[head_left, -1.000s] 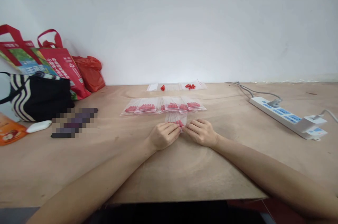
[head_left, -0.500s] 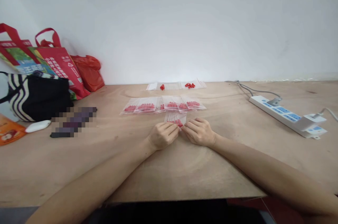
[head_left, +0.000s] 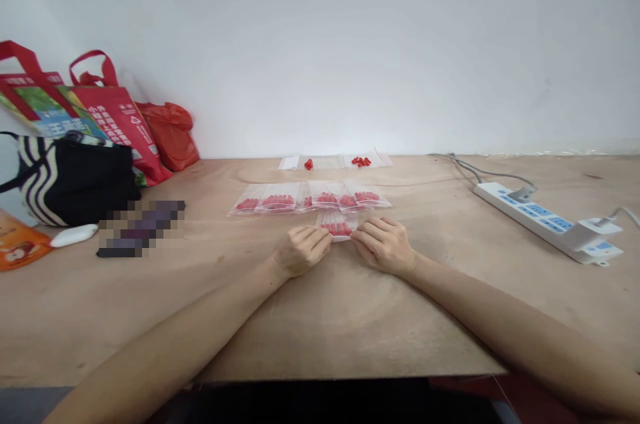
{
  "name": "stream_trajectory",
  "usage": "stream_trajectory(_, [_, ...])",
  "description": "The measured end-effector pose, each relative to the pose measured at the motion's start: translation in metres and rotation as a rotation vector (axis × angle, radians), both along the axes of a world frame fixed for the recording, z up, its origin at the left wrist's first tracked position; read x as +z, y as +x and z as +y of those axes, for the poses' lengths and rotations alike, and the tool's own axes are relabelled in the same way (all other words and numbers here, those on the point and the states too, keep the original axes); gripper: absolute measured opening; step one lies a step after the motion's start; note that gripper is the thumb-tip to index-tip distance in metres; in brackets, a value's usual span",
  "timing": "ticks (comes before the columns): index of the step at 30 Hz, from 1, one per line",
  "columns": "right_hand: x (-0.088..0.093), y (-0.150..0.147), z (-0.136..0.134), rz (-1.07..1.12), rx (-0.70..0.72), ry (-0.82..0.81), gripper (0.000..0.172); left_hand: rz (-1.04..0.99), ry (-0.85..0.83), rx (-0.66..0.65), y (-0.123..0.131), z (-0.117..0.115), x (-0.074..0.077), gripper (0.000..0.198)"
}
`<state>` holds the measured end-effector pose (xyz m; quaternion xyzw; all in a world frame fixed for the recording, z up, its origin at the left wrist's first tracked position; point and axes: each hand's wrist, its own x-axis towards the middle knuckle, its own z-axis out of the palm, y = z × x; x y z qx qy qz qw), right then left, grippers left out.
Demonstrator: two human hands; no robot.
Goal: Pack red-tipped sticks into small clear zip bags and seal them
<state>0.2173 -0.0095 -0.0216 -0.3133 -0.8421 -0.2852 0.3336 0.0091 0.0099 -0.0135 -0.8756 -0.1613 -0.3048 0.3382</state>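
A small clear zip bag point(head_left: 338, 228) with a row of red pieces in it lies on the table between my hands. My left hand point(head_left: 303, 251) pinches its near left corner, fingers curled. At the near right corner, my right hand point(head_left: 384, 245) grips the bag the same way. Just beyond is an overlapping row of similar filled zip bags point(head_left: 278, 201), their red contents lined up near the closures. Loose red pieces point(head_left: 361, 161) rest on flat clear bags at the back, with a smaller red cluster point(head_left: 309, 164) to their left.
A white power strip point(head_left: 530, 211) with grey cables stands at the right. On the left are a blurred-out dark object point(head_left: 143, 229), a white oval object point(head_left: 74, 235), a black striped bag point(head_left: 85, 177), red shopping bags point(head_left: 117, 121) and an orange packet point(head_left: 20, 244).
My hands have moved slightly apart, and the bag's near edge now stretches straighter between them, with more of its red pieces showing. The other bags have stayed in place.
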Motion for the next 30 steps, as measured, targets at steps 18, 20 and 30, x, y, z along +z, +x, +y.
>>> stream_trajectory(18, [-0.006,-0.001,0.004,0.139,0.134,0.074,0.019,-0.02,0.043,-0.052,-0.003,0.002,0.004,0.01])
stream_trajectory(20, [-0.006,0.0,0.003,0.142,0.143,0.06,0.019,-0.026,0.044,-0.051,-0.004,0.003,0.004,0.01])
stream_trajectory(30, [0.001,0.027,-0.003,0.195,0.175,-0.16,0.017,-0.072,-0.013,-0.036,-0.024,0.006,-0.001,0.01])
